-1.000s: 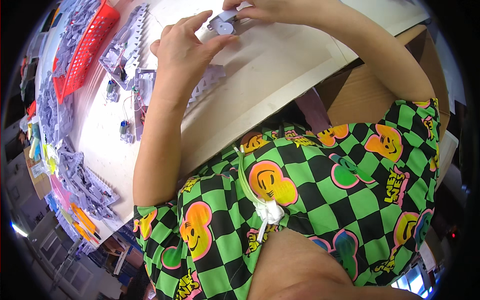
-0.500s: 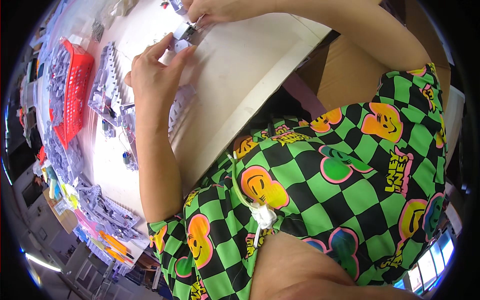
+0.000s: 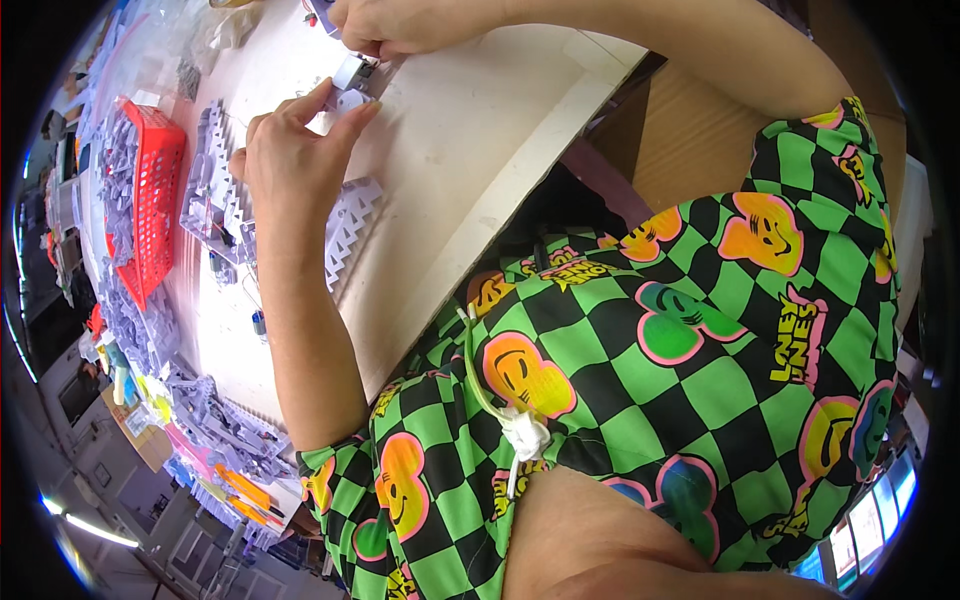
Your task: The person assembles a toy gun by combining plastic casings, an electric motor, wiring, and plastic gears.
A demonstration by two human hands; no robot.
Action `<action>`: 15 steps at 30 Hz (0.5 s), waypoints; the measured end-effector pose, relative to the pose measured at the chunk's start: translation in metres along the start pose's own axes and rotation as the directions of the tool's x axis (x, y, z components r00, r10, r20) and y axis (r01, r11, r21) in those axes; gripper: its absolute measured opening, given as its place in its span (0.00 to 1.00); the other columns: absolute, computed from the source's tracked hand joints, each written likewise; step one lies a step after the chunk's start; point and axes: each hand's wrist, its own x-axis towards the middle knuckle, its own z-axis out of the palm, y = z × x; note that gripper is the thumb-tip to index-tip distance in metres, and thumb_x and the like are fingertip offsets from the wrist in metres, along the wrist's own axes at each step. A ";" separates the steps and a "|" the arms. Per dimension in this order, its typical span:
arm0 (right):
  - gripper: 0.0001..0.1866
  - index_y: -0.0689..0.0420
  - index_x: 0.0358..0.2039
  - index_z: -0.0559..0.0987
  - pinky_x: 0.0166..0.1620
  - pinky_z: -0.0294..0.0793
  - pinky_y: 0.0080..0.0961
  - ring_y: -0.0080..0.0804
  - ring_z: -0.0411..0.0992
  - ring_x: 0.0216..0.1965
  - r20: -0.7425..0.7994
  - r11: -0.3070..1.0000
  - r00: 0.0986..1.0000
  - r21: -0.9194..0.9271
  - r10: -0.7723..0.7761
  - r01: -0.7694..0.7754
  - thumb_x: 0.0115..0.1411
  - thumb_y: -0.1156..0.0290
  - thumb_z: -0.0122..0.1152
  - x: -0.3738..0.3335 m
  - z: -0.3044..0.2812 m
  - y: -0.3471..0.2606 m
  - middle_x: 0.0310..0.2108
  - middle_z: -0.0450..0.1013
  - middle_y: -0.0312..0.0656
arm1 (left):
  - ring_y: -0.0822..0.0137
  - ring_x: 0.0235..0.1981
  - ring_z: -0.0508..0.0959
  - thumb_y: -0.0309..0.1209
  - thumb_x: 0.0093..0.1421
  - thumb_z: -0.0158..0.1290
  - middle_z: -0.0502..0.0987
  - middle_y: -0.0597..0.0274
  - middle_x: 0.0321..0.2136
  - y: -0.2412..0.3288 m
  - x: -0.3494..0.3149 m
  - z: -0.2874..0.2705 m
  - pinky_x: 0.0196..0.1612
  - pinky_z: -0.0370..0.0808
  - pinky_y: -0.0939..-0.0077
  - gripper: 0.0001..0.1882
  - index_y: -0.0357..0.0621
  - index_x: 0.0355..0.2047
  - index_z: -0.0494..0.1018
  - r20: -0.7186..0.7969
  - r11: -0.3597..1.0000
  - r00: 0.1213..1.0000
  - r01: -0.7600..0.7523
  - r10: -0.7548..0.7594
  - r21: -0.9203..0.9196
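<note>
My left hand (image 3: 295,150) has its thumb and forefinger pinched on a small light-grey part (image 3: 351,73) with a boxy body and a rounded pale end. My right hand (image 3: 405,25) is at the far end of that part, fingers curled and pressed together; whatever lies between them is hidden. Beyond its fingers, a grey-blue piece (image 3: 322,15) is partly cut off by the top edge. Below my left wrist a grey toothed strip (image 3: 352,225) rests on the white table (image 3: 470,130). Another toothed assembly with thin wires (image 3: 208,185) lies left of that hand.
A red perforated basket (image 3: 157,205) full of grey plastic parts stands at the left. More grey parts (image 3: 225,425) are heaped nearer me, beside orange-handled tools (image 3: 248,488). Clear plastic bags (image 3: 165,45) lie at the far left. The table's edge (image 3: 500,215) runs diagonally before my body.
Both hands and the small grey part have shifted slightly left in the picture. The toothed strip below my left wrist shows more fully. My left hand keeps its pinch.
</note>
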 end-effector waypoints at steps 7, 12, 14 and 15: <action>0.06 0.54 0.27 0.81 0.45 0.62 0.46 0.41 0.70 0.44 0.056 0.979 0.988 0.141 0.141 -0.147 0.49 0.70 0.57 0.003 -0.019 -0.004 0.33 0.75 0.43 | 0.67 0.29 0.78 0.50 0.46 0.61 0.80 0.59 0.24 0.003 -0.002 -0.007 0.50 0.60 0.67 0.31 0.42 0.45 0.77 0.030 0.995 0.999 -0.022 0.019 0.099; 0.11 0.56 0.29 0.80 0.47 0.61 0.47 0.42 0.68 0.45 -0.058 0.976 0.986 0.163 0.158 -0.146 0.52 0.63 0.58 -0.002 -0.009 -0.008 0.35 0.75 0.45 | 0.63 0.35 0.78 0.48 0.46 0.62 0.80 0.62 0.30 -0.002 -0.003 -0.003 0.50 0.59 0.67 0.26 0.46 0.42 0.78 0.011 0.999 0.999 -0.036 0.036 0.021; 0.13 0.58 0.30 0.80 0.46 0.62 0.46 0.43 0.69 0.44 -0.097 0.976 0.983 0.169 0.154 -0.136 0.53 0.61 0.58 -0.003 -0.005 -0.009 0.35 0.75 0.45 | 0.64 0.36 0.77 0.48 0.45 0.63 0.80 0.63 0.31 -0.003 -0.005 0.002 0.50 0.59 0.68 0.25 0.47 0.40 0.78 -0.072 0.994 0.994 -0.079 0.084 0.071; 0.15 0.59 0.31 0.80 0.46 0.63 0.46 0.43 0.70 0.44 -0.133 0.976 0.979 0.177 0.152 -0.127 0.54 0.59 0.58 -0.003 -0.003 -0.010 0.34 0.76 0.46 | 0.65 0.38 0.77 0.47 0.45 0.63 0.79 0.65 0.33 -0.003 -0.007 0.005 0.49 0.59 0.68 0.23 0.48 0.38 0.78 -0.148 0.985 0.980 -0.117 0.135 0.123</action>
